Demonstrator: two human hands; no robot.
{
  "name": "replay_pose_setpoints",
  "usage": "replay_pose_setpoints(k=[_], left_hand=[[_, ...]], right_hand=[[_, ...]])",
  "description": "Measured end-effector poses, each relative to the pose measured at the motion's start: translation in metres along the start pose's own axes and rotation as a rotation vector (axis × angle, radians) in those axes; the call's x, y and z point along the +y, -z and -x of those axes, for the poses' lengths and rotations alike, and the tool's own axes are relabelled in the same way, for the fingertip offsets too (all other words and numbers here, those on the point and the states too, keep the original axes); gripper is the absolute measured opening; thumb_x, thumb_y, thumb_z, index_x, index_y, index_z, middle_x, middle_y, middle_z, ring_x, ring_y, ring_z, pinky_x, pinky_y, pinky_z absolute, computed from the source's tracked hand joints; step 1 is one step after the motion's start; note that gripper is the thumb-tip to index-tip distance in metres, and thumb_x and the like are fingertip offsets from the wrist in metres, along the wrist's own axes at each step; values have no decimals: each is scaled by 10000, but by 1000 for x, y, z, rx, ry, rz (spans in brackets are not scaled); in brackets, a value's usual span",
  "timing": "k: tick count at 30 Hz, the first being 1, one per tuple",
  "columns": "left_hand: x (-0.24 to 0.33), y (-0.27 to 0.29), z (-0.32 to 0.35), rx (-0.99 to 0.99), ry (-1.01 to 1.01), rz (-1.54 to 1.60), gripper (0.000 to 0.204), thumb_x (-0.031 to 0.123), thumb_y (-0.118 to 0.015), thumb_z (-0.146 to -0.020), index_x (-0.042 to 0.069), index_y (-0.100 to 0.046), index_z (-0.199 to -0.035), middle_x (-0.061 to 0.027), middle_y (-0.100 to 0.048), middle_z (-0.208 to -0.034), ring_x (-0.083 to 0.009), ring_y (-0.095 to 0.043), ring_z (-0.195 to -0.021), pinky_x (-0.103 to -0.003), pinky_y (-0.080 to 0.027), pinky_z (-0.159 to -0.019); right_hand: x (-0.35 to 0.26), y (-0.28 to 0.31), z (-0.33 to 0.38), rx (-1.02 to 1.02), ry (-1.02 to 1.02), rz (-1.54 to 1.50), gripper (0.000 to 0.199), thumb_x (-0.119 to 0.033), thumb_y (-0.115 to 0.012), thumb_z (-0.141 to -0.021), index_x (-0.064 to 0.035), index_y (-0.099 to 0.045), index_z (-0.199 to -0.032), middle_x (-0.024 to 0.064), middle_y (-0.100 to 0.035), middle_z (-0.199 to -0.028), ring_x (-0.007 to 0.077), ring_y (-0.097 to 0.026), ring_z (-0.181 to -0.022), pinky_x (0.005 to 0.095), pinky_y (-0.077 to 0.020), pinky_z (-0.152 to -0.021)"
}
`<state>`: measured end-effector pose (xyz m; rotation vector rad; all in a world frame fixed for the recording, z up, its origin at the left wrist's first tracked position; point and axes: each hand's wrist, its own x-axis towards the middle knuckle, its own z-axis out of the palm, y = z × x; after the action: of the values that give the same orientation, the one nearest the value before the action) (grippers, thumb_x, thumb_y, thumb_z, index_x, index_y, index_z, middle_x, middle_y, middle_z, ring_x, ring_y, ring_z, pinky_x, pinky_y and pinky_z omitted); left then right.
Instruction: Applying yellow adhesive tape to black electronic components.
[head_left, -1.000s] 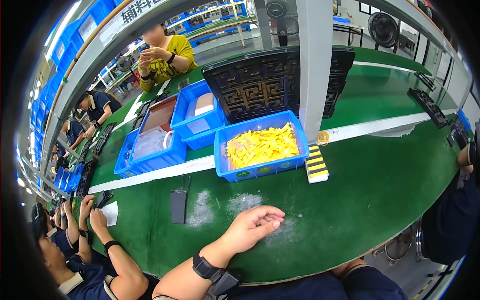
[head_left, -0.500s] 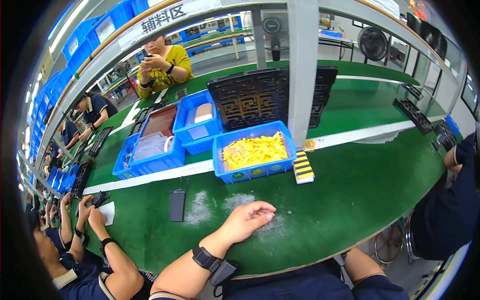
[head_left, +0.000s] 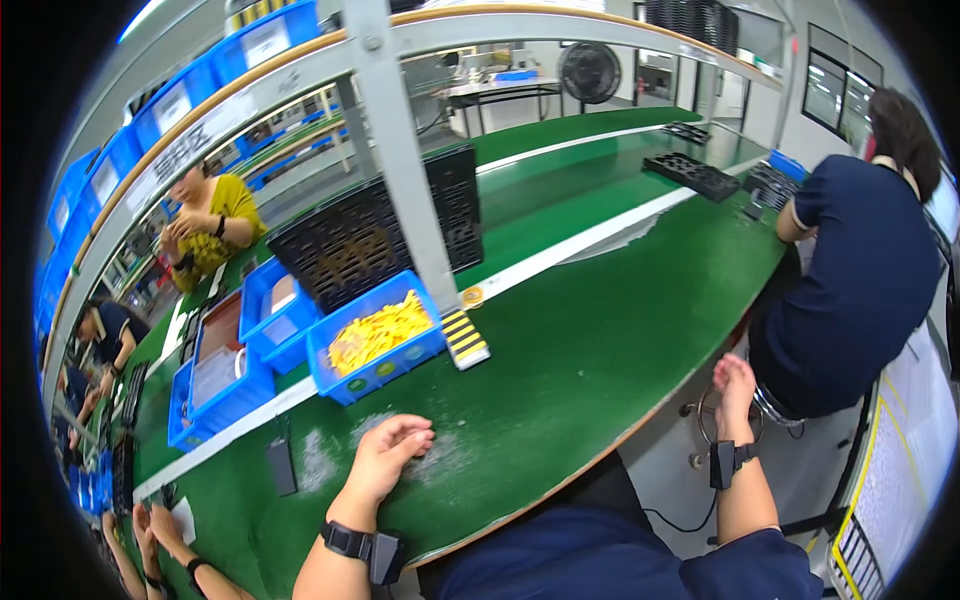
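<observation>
My left hand [head_left: 390,455] rests on the green table [head_left: 560,385], its fingers loosely bent and apart from the thumb, holding nothing. Pale grey powdery smudges [head_left: 440,455] mark the surface beside it. Further left lies a dark flat rectangular box [head_left: 281,466] with thin leads at its top end. Beyond the hand stands a blue bin [head_left: 385,375] full of small yellow pieces [head_left: 378,335]. My right hand [head_left: 735,388] is raised off the table's edge at the right, fingers loosely curled, with nothing seen in it. Both wrists wear black strapped devices.
A grey post [head_left: 410,160] rises behind the bin, next to a yellow-and-black striped block [head_left: 465,340]. More blue bins [head_left: 235,395] and an upright black tray [head_left: 455,205] stand to the left and behind. A seated co-worker [head_left: 850,280] is close at right; others work at left.
The view has turned to the right, so the table things sit further left. My right hand, out of sight before, has come up at the right. My left hand stays on the table.
</observation>
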<state>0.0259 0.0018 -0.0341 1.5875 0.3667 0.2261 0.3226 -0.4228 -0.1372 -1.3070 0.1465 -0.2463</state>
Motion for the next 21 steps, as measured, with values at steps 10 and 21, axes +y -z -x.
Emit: replay_pose_setpoints(k=[10,21], left_hand=[[2,-10,3,75,-4,-36,205,58,-583,-852,-20,-574,-1040,-89,-628,-924,-145,-599,-814,-260,-493,-722],[-11,-5,5,44,-3,-57,195,21,-586,-837,-28,-578,-1025,-87,-628,-915,-144,-598,-826,-265,-489,-758]], right_hand=[[-106,-104,-17,-323,582,291,129,-52,-591,-815,2,-636,-923,37,-619,-876,99,-577,-797,232,-463,-724],[-76,-277,-14,-569,426,235,131,-113,-603,-799,-21,-650,-879,40,-640,-780,119,-575,-713,278,-469,-659]])
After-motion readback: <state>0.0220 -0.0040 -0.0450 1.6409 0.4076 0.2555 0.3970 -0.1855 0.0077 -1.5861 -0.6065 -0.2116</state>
